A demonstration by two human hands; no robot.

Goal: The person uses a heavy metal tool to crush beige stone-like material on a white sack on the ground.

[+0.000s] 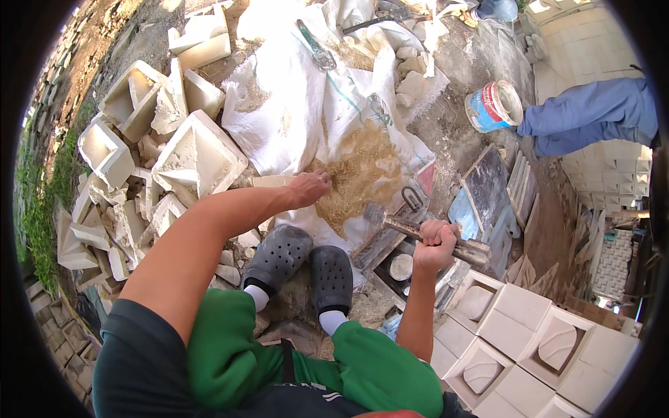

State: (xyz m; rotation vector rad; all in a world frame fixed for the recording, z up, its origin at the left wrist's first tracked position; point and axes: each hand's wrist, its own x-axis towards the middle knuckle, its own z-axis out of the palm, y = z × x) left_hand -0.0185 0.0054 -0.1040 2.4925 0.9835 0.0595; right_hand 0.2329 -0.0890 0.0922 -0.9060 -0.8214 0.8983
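My right hand is wrapped round the thick handle of a hammer. The hammer's worn head points left, above the edge of a wooden frame. My left hand is low over the pale brown sandy material, its fingers curled; what they hold, if anything, is hidden. A flat cream-coloured piece lies beside that wrist. White woven sacks spread out under the sandy material.
Broken cream cast blocks are heaped at left. Patterned cream blocks stand in rows at lower right. A blue, white and red bucket is beside another person's blue-clad leg. A green-handled tool lies on the sacks.
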